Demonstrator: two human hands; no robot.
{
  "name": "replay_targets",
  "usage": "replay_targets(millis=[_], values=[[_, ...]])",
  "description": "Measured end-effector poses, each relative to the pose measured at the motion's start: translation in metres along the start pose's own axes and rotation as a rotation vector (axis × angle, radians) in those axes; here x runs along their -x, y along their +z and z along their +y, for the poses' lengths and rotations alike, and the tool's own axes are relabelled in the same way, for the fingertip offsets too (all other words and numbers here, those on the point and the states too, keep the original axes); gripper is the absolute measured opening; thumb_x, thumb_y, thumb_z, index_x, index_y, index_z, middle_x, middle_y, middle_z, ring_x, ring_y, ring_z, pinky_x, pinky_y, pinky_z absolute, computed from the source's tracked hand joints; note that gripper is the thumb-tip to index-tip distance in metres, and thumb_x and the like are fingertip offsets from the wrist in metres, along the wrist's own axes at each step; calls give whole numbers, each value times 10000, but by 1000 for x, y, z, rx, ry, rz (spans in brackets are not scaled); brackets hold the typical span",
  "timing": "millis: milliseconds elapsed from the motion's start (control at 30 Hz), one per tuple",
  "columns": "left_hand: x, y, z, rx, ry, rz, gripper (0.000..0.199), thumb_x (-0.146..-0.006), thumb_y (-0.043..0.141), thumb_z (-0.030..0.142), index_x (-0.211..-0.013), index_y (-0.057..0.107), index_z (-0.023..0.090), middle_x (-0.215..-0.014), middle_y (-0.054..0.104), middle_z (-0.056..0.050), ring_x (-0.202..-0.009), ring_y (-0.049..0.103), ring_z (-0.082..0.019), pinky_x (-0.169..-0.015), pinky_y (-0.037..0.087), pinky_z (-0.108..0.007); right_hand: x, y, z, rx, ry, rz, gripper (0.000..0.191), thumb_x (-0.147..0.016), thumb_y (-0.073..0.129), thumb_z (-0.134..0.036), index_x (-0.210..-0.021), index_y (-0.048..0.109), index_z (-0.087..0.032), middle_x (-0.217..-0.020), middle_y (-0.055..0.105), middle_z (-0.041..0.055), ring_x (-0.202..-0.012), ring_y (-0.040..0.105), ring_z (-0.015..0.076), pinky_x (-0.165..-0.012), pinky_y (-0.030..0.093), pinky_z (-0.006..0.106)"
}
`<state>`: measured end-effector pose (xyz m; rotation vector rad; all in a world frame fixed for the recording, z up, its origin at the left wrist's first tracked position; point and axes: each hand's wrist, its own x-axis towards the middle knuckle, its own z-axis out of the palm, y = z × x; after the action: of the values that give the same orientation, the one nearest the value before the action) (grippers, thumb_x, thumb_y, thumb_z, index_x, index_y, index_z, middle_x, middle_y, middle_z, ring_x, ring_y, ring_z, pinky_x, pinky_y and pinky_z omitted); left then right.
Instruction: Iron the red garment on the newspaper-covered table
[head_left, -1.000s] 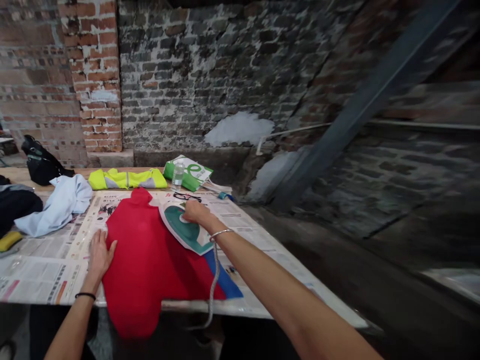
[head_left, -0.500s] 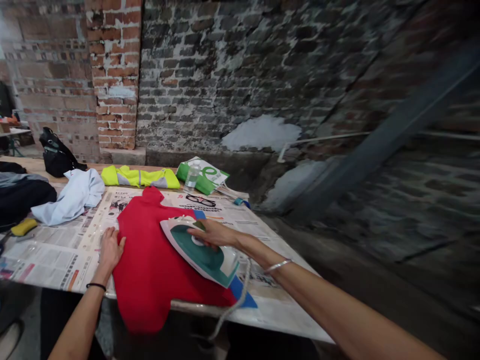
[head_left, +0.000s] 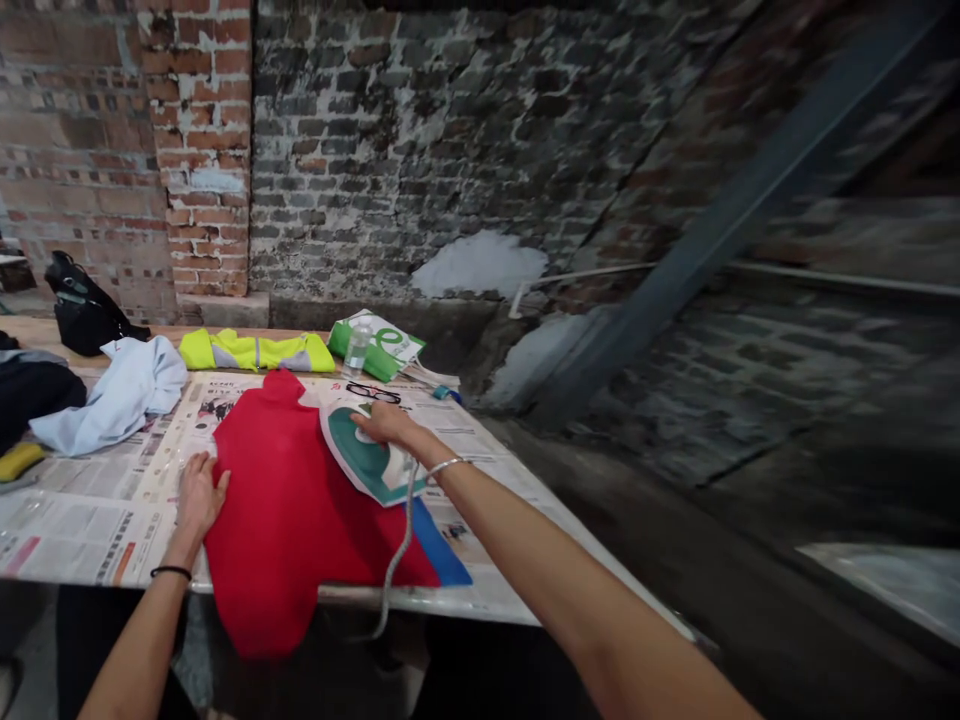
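Note:
A red garment (head_left: pixel 277 500) with a blue edge lies spread on the newspaper-covered table (head_left: pixel 82 525), its lower part hanging over the front edge. My right hand (head_left: pixel 386 425) is wrapped round the handle of a white and teal clothes iron (head_left: pixel 356 450), which rests on the far right part of the garment. The iron's pale cord (head_left: pixel 401 560) trails down past the table edge. At the garment's left edge, my left hand (head_left: pixel 199 495) lies flat with its fingers apart, touching the fabric and the newspaper.
Behind the garment are a folded yellow safety vest (head_left: pixel 255 352), a plastic bottle (head_left: pixel 357 350), a green and white bag (head_left: pixel 382 345) and eyeglasses (head_left: pixel 373 392). To the left lie a light blue cloth (head_left: pixel 112 395), dark clothes (head_left: pixel 34 400), a yellow sponge (head_left: pixel 19 462) and a black bag (head_left: pixel 82 305).
The iron in my right hand has moved away from me, toward the garment's far right edge, uncovering more of the blue edge. My left hand stays at the garment's left side. The view has turned slightly right.

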<state>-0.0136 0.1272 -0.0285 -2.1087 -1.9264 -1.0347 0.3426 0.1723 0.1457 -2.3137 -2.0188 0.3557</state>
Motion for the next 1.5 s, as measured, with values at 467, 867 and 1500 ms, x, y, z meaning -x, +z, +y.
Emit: replay_targets(millis=[467, 867, 1500], values=[[4, 5, 7, 41, -30, -23, 327, -932, 550, 347, -1136, 716, 153, -1292, 710, -197, -1266, 622, -353, -1156, 478, -536, 62, 16, 74, -206, 37, -152, 393, -1080, 519, -410, -833, 677, -148, -555, 660, 24, -518, 666, 168, -564, 498, 232], [1, -3, 9, 12, -22, -43, 330, -921, 548, 333, -1124, 720, 138, -1282, 714, -220, -1253, 635, -368, -1141, 486, -553, 40, 11, 42, -121, -4, -97, 378, -1056, 556, -455, -932, 716, -136, -649, 722, 57, -662, 734, 197, -678, 527, 240], [11, 0, 14, -27, -38, -24, 288, -951, 516, 240, -1144, 717, 166, -1276, 719, -170, -1246, 637, -317, -1130, 495, -531, 81, 23, 27, -319, -248, -364, 283, -961, 656, -477, -905, 571, -212, -583, 555, -56, -474, 532, 138, -448, 419, 230]])
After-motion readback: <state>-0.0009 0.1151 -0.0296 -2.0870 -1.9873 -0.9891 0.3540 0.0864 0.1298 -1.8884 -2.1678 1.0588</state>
